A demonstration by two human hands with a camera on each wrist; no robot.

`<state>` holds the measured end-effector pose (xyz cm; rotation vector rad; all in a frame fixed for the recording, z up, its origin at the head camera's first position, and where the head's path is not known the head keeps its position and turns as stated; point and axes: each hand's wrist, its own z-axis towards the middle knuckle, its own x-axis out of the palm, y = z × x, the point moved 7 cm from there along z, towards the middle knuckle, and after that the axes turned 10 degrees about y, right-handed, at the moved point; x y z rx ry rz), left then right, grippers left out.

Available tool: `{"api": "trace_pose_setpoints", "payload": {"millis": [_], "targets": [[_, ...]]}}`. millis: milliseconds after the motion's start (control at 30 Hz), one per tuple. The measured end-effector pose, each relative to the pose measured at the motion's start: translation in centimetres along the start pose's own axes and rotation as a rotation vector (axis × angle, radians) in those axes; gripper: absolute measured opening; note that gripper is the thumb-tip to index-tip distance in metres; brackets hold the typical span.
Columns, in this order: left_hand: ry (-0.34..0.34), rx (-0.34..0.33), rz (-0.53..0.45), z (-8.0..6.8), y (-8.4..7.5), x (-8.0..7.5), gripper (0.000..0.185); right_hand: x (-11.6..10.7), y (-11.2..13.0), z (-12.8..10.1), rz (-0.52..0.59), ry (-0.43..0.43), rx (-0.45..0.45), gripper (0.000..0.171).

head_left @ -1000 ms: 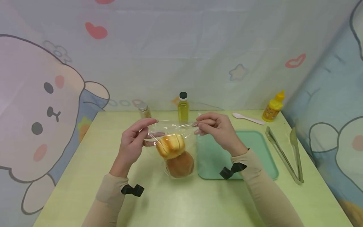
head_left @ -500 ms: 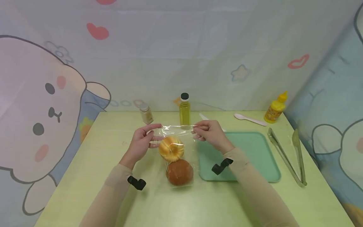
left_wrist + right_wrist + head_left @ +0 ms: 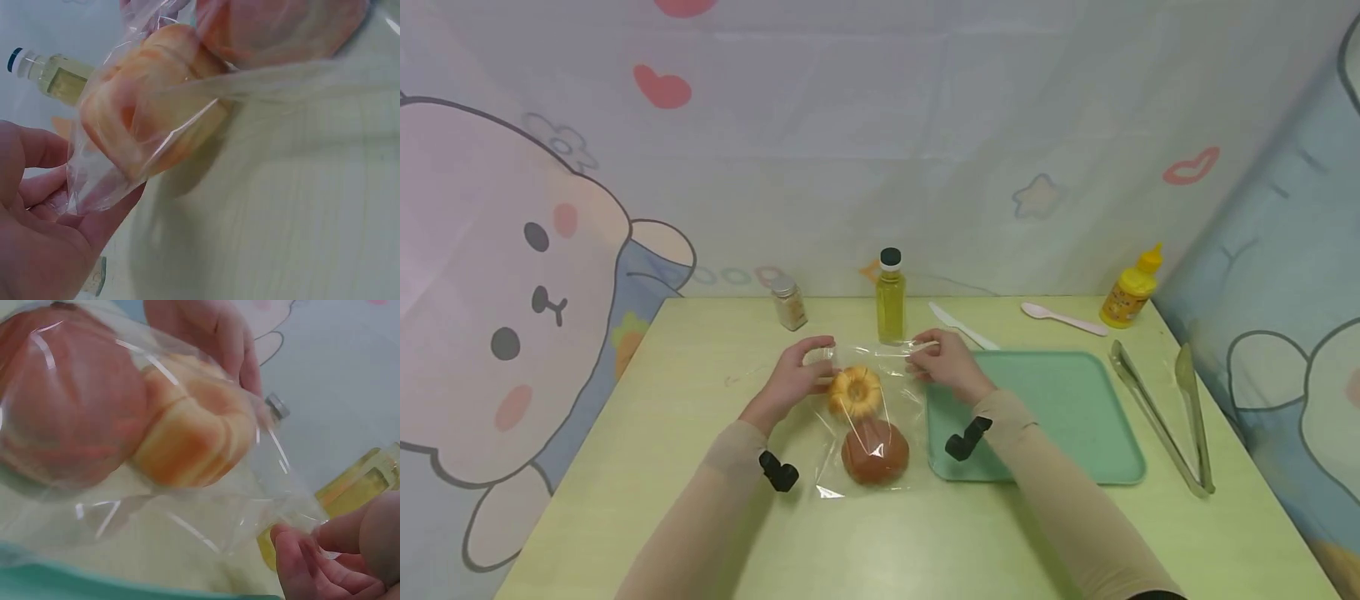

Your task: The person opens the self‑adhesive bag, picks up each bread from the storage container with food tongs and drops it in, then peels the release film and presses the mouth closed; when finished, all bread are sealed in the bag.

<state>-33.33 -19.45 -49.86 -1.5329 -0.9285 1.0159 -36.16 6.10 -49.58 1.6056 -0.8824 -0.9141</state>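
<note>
**Both hands pinch the mouth of a clear bag with two buns in it**

No readable writing anywhere: the yellow bottle's label is too small to make out, the wall cloth shows only cartoon drawings.

Left to right on the table point(image 3: 625, 467):
- Small jar point(image 3: 789, 303) near the back edge, silver cap, pale contents.
- Left hand point(image 3: 797, 375), fingers curled, pinches the left top corner of the plastic bag point(image 3: 868, 417). The left wrist view shows the film caught between thumb and fingertips.
- The bag is clear, thin and creased, with glare streaks. It lies flat at table centre, just left of the tray, mouth toward the back wall.
- Inside it: a golden ridged bun point(image 3: 854, 391) near the mouth and a darker brown round bun point(image 3: 875, 451) toward the closed end, touching each other.
- Oil bottle point(image 3: 891, 298) behind the bag, black cap, yellow liquid nearly to the neck.
- Right hand point(image 3: 946, 364), fingers curled, pinches the right top corner of the bag. The right wrist view shows the film held at the fingertips.
- White plastic knife point(image 3: 962, 326) behind the tray.
- Green tray point(image 3: 1075, 417) to the right of the bag.
- White spoon point(image 3: 1063, 317) near the back edge.
- Yellow squeeze bottle point(image 3: 1132, 287) at the back right corner.
- Metal tongs point(image 3: 1172, 408) along the right edge.
</note>
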Motion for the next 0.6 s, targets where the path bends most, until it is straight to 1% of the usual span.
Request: {"api": "trace_pose_setpoints", "payload": {"millis": [100, 233, 367, 467, 533, 600], "targets": [[0.001, -0.020, 0.045, 0.6, 0.5, 0.2, 0.056, 0.0, -0.5, 0.2, -0.046, -0.012, 0.014, 0.038], [-0.005, -0.049, 0.091, 1.3, 1.0, 0.3, 0.060, 0.2, -0.9, 0.3, -0.087, -0.014, 0.004, 0.038], [-0.027, -0.065, 0.101, 1.7, 1.5, 0.0, 0.063, 0.5, -1.2, 0.3, -0.100, -0.004, 0.001, 0.040], [-0.046, -0.035, 0.156, 1.8, 1.5, -0.3, 0.064, 0.3, -1.4, 0.3, -0.108, -0.004, 0.013, 0.045], [-0.058, 0.001, 0.241, 1.7, 1.1, -0.5, 0.064, -0.1, -1.3, 0.1, -0.136, -0.008, 0.016, 0.048], [-0.068, 0.046, 0.350, 1.5, 0.3, -0.6, 0.063, -0.8, -1.2, -0.3, -0.176, -0.006, 0.008, 0.049]]}}
